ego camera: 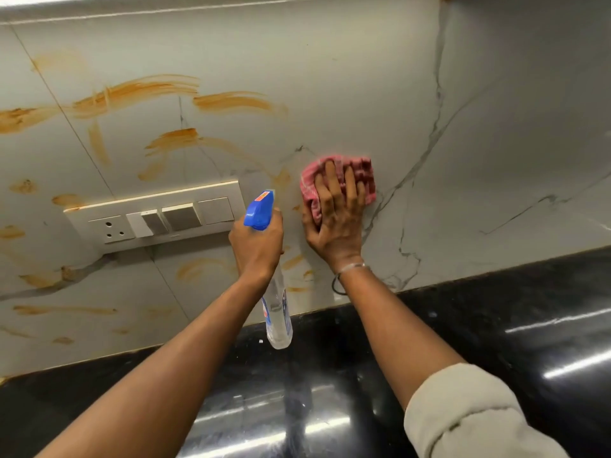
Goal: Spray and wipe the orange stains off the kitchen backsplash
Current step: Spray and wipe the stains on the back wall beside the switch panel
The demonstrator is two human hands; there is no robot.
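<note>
The left hand point(256, 241) is curled round the neck of a spray bottle point(279, 312), holding it up off the surface point(496, 325). Its blue trigger head points at the backsplash point(330, 77), just right of the switch plate point(158, 214). The bottle's body hangs below the fist, see-through and colourless, with a blue and white label. Whatever is inside looks clear, and how full it stands cannot be told.

Just right of the bottle, the right hand point(334, 219) lies with its fingers spread, pressing a bunched pink cloth point(362, 173) flat against the wall. A thin bracelet point(355, 266) sits at that wrist, and a pale rolled sleeve point(463, 414) shows near the elbow.

The orange stains point(139, 90) streak the left half of the grey marbled backsplash, above, below and left of the switch plate. A few small smears lie between the two hands. To the right of the cloth the wall shows only dark veining. The glossy black surface runs along the near edge, catching streaks of light.
</note>
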